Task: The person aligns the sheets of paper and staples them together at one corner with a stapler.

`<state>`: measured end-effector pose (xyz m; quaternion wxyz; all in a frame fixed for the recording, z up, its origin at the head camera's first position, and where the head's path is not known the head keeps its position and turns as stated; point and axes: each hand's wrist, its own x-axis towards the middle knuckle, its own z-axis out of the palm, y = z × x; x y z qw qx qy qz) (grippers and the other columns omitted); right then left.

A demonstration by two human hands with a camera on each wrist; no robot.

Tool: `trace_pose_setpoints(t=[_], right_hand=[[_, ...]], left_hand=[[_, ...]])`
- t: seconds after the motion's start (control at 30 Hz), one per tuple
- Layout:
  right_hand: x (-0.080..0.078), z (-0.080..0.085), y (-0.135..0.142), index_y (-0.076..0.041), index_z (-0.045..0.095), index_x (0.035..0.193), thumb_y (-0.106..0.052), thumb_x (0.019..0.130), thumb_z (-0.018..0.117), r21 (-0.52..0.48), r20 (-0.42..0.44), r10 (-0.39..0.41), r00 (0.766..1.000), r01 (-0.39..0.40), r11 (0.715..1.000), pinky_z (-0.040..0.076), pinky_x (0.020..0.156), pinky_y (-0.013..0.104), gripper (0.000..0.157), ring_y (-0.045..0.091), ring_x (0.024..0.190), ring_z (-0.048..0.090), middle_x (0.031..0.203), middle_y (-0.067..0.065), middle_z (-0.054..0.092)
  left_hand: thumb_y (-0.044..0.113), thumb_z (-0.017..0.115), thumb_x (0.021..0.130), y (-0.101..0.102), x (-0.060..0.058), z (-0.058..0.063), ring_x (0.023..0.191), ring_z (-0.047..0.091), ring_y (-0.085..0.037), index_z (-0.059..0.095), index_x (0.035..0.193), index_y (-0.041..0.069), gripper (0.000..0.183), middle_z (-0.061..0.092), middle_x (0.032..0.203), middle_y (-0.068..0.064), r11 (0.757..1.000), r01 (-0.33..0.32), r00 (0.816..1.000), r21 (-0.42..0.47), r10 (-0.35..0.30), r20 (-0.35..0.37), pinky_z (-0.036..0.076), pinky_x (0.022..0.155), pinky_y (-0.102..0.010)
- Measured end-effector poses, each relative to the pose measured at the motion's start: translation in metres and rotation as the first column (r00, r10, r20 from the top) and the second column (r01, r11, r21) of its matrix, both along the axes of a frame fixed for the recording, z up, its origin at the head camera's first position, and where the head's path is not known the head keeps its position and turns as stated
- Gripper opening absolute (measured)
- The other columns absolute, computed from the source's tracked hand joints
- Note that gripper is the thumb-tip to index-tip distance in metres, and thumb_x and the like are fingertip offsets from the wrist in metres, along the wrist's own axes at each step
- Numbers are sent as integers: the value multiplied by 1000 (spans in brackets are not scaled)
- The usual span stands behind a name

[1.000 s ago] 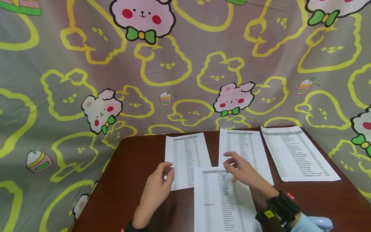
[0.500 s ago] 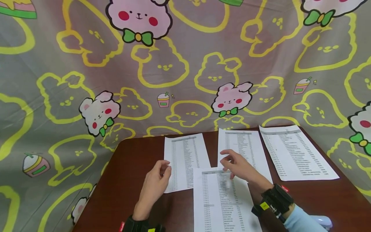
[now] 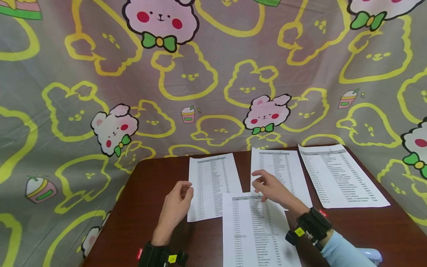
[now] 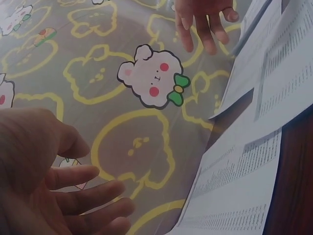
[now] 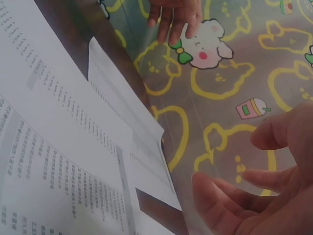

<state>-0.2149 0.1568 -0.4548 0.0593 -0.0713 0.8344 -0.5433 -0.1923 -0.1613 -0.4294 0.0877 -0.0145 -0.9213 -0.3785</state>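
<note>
Both hands hover above the table with nothing in them. In the head view my left hand [image 3: 175, 207] is beside the left printed sheet [image 3: 210, 189], fingers loosely bent. My right hand [image 3: 272, 188] is over the top of the front sheet [image 3: 260, 237] and the lower part of the back middle sheet [image 3: 283, 167]. The left wrist view has the left hand [image 4: 63, 181] with fingers apart and the right hand above it. In the right wrist view the fingers of the right hand [image 5: 259, 181] are loosely bent and touch nothing.
Another printed sheet [image 3: 343, 178] lies at the back right of the dark brown table [image 3: 150, 193]. A pale blue and white object [image 3: 370, 255], partly hidden by the right sleeve, is at the front right. A patterned curtain [image 3: 207, 74] hangs behind the table.
Both hands have drifted slightly to the left and a little upward in the head view, which itself has shifted slightly. The sheets lie as before.
</note>
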Motion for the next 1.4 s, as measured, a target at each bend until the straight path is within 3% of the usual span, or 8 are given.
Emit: trace_pose_setpoints(t=[0.23,0.43,0.57,0.77,1.0,1.4], right_hand=[[-10,-4,-6,-13,49,137,-21,96,57,-7,29,-9,1000,9,1000,55,61,34,43,34,100,62,115,16,62],[-19,-3,-13,-12,48,137,-21,95,56,-15,36,-17,999,18,1000,56,66,42,44,33,101,62,120,17,60],[-25,-6,-14,-10,47,137,-21,95,56,5,18,-24,1000,24,1000,57,70,38,44,31,105,61,124,18,58],[-27,-8,-17,-12,47,137,-24,97,56,118,-61,-43,997,50,992,53,82,37,43,27,107,62,123,14,60],[-36,-10,-27,-10,47,137,-22,97,54,10,-12,-33,999,33,999,57,80,38,42,27,107,62,123,15,59],[-55,-11,-37,-7,43,141,-27,98,53,37,37,-21,999,19,999,55,75,34,48,33,104,64,120,14,61]], left_hand=[[39,54,99,-2,-6,-4,96,62,-23,58,124,13,36,68,110,-8,1000,11,1000,4,-11,14,52,75,-35],[36,53,99,-5,-17,-9,101,63,-26,59,123,11,35,68,112,-11,1000,-13,999,-17,13,33,51,82,-43],[33,53,99,-5,-24,-12,103,62,-28,59,122,9,34,67,114,-13,999,-30,999,-29,31,40,50,85,-47],[33,53,98,-1,-30,-11,102,63,-28,58,123,9,35,67,116,-14,999,-14,999,-41,16,48,51,83,-46],[33,53,98,0,-37,-10,102,64,-29,58,123,9,35,68,116,-14,999,-20,998,-49,23,57,50,84,-46],[33,50,99,-9,-47,-14,96,62,-29,56,122,6,36,66,115,-16,997,-41,996,-64,46,73,50,77,-43]])
